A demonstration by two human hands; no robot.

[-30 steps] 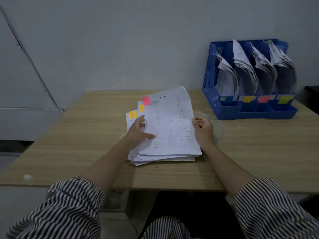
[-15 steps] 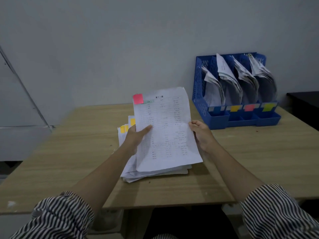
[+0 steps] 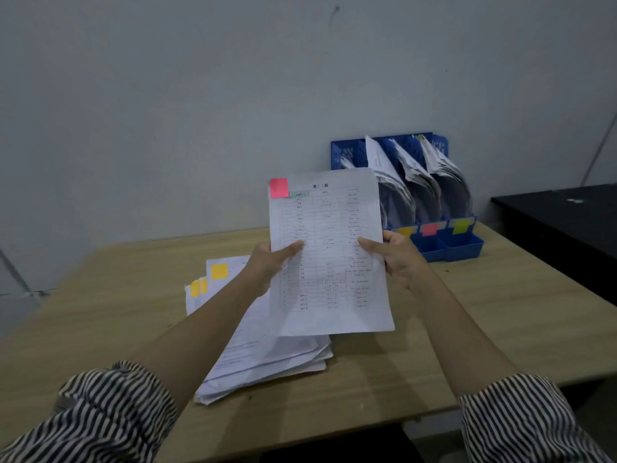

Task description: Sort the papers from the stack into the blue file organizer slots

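— Sheet [image 3: 329, 252] held upright at frame centre, long axis vertical, pink tag [image 3: 278, 187] at its upper left corner?
— Yes. Left hand [image 3: 267, 265] pinching the left edge, thumb across the print; right hand [image 3: 397, 259] pinching the right edge likewise.
— And the blue file organizer [image 3: 447, 243]?
— Right of centre, behind the sheet, against the wall; nearer the right hand. Pink label [image 3: 429, 229] on a middle slot, between yellow and green ones.
— Stack [image 3: 267, 359]?
— Flat on the table [image 3: 500, 315], lower centre, under the left forearm.
— Versus a second ago?
— Then lying on the stack, now lifted clear and raised toward the organizer.
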